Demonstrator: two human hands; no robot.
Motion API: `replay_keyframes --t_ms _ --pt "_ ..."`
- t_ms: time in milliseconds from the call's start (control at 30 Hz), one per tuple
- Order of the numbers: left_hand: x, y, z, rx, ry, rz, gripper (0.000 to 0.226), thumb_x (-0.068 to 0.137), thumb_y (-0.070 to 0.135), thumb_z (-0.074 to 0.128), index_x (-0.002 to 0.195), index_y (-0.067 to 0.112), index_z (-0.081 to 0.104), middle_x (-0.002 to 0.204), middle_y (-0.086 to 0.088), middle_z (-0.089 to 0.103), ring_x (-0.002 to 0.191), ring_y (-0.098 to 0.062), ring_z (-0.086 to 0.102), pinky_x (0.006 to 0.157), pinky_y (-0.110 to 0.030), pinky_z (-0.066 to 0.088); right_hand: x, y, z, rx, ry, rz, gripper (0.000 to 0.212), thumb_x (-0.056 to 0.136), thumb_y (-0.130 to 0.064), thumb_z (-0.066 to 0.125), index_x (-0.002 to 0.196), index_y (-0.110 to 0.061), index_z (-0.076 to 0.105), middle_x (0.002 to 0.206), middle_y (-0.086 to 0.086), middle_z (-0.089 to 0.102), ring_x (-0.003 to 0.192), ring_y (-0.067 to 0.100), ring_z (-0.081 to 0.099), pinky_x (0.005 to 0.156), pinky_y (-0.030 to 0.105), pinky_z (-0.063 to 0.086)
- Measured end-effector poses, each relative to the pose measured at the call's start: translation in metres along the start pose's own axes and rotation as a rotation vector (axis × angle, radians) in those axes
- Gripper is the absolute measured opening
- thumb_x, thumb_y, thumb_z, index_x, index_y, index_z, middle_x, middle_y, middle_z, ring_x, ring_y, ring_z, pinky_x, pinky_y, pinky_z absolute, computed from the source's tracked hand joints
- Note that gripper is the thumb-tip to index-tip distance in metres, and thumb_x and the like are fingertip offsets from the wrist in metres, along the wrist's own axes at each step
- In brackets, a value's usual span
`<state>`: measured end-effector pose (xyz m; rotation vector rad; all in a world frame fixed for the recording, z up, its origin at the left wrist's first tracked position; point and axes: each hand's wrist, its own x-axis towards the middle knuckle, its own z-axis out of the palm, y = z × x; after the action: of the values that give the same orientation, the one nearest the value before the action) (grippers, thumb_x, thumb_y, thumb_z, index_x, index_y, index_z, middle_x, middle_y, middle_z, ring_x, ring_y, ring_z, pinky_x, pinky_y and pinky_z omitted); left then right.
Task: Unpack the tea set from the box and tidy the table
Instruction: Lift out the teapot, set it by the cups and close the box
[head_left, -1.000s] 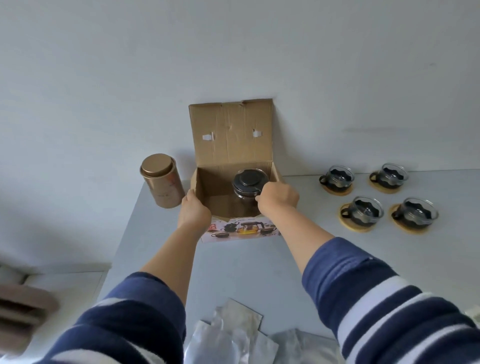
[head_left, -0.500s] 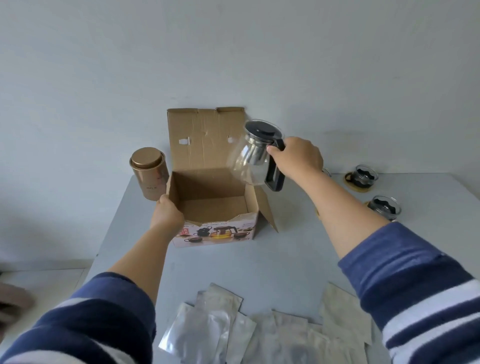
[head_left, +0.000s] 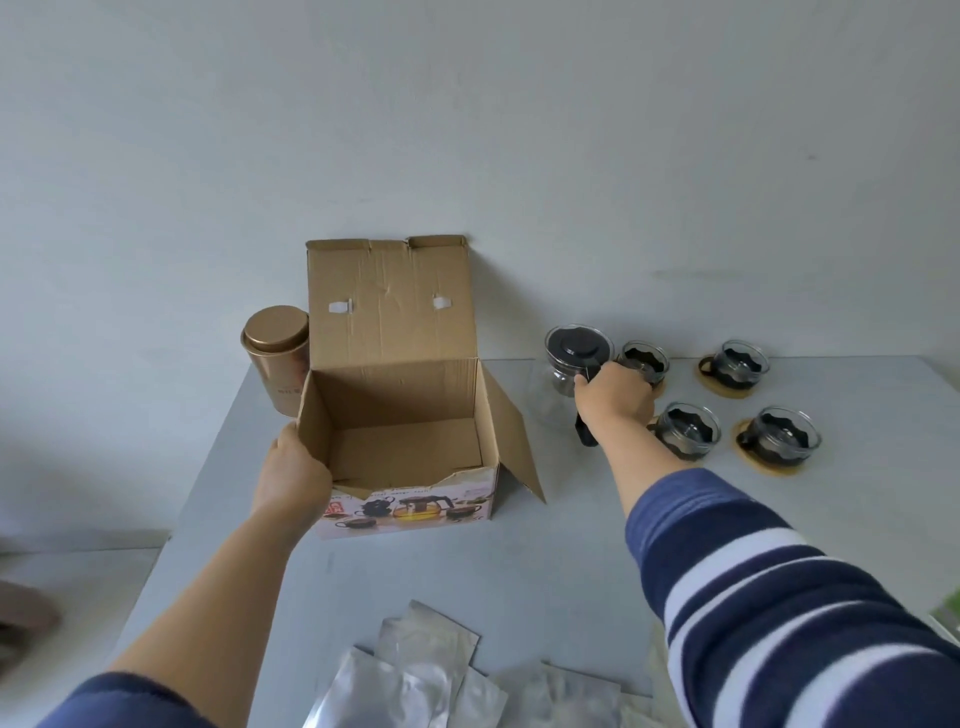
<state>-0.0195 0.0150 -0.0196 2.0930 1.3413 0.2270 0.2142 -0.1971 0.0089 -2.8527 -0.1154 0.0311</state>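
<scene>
The clear glass teapot with a black lid sits on the grey table right of the open, empty cardboard box, just beside four glass cups on wooden coasters. Unpacking looks finished; next the handle must be let go and the table tidied. The right hand is clenched round the teapot's handle. The left hand grips the box's left wall. Silver foil pouches lie nearer.

On the grey tabletop, my open cardboard box sits between the round metal tin behind-left and the glass teapot right, with four glass cups beyond.
</scene>
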Motion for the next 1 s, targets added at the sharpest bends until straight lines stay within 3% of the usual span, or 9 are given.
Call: replay_keyframes --t_ms 200,333,400,500,567,667,733,833,1000 --pt "0.002 0.001 0.002 -0.011 0.013 0.005 0.051 0.09 -0.008 0.03 0.139 0.003 0.037 0.135 -0.023 0.048 0.119 -0.043 0.048 0.094 -0.049 0.042 0.002 0.0 0.008 0.062 0.013 0.048 0.042 0.094 -0.041 0.053 0.112 -0.003 0.062 0.112 0.017 0.066 0.103 0.034 0.063 0.064 0.032 0.041" --pt "0.004 0.001 0.001 0.0 -0.005 0.007 0.049 0.089 -0.007 0.031 0.137 0.002 0.038 0.133 -0.022 0.049 0.116 -0.044 0.05 0.092 -0.049 0.043 -0.015 0.007 0.007 0.198 0.002 0.163 0.067 0.085 -0.053 0.061 0.128 -0.005 0.044 0.129 0.016 0.051 0.108 0.037 0.06 0.069 0.038 0.044" --pt "0.006 0.0 0.0 0.006 -0.019 0.012 0.048 0.089 -0.006 0.033 0.135 0.002 0.039 0.132 -0.022 0.05 0.116 -0.044 0.05 0.093 -0.05 0.044 -0.039 0.009 0.02 0.371 -0.086 0.271 0.065 0.089 -0.049 0.055 0.132 -0.006 0.032 0.13 0.017 0.049 0.108 0.039 0.059 0.073 0.04 0.045" --pt "0.007 -0.003 -0.006 0.022 -0.037 0.035 0.048 0.088 -0.007 0.033 0.135 0.0 0.04 0.131 -0.024 0.05 0.116 -0.045 0.05 0.095 -0.051 0.044 -0.086 0.006 0.044 0.703 -0.468 0.623 0.055 0.095 -0.043 0.044 0.132 -0.006 0.028 0.12 0.019 0.055 0.108 0.036 0.059 0.08 0.039 0.047" --pt "0.005 -0.005 -0.011 0.025 -0.043 0.048 0.05 0.088 -0.006 0.033 0.136 0.001 0.04 0.132 -0.023 0.05 0.118 -0.044 0.05 0.097 -0.052 0.045 -0.103 0.005 0.052 1.06 -0.647 0.797 0.042 0.096 -0.036 0.048 0.124 -0.005 0.04 0.107 0.019 0.062 0.096 0.033 0.065 0.066 0.036 0.051" --pt "0.003 -0.009 -0.014 0.006 -0.047 0.069 0.051 0.087 -0.007 0.033 0.137 0.002 0.041 0.132 -0.023 0.051 0.118 -0.044 0.05 0.098 -0.052 0.045 -0.11 0.005 0.053 1.516 -0.598 0.843 0.027 0.094 -0.008 0.055 0.119 0.002 0.052 0.088 0.017 0.063 0.07 0.024 0.063 0.045 0.032 0.057" --pt "0.004 -0.011 -0.015 -0.008 -0.045 0.073 0.053 0.087 -0.007 0.033 0.138 0.003 0.041 0.132 -0.022 0.051 0.118 -0.043 0.051 0.098 -0.052 0.045 -0.111 0.005 0.043 1.67 -0.437 0.866 0.036 0.09 0.001 0.058 0.124 0.005 0.05 0.1 0.016 0.066 0.075 0.023 0.065 0.069 0.032 0.06" --pt "0.004 -0.012 -0.014 -0.029 -0.04 0.076 0.052 0.087 -0.006 0.032 0.137 0.004 0.042 0.131 -0.022 0.052 0.116 -0.043 0.052 0.098 -0.054 0.046 -0.12 0.004 0.017 1.858 -0.353 0.759 0.029 0.09 -0.003 0.06 0.119 0.001 0.055 0.116 0.013 0.064 0.094 0.022 0.063 0.094 0.034 0.052" --pt "0.001 -0.011 -0.011 -0.066 -0.053 0.081 0.053 0.088 -0.005 0.031 0.139 0.006 0.041 0.133 -0.02 0.051 0.118 -0.042 0.051 0.099 -0.054 0.045 -0.134 -0.015 -0.011 1.726 -0.198 0.253 0.015 0.09 -0.011 0.061 0.103 -0.017 0.063 0.104 0.006 0.068 0.092 0.019 0.065 0.082 0.031 0.055"
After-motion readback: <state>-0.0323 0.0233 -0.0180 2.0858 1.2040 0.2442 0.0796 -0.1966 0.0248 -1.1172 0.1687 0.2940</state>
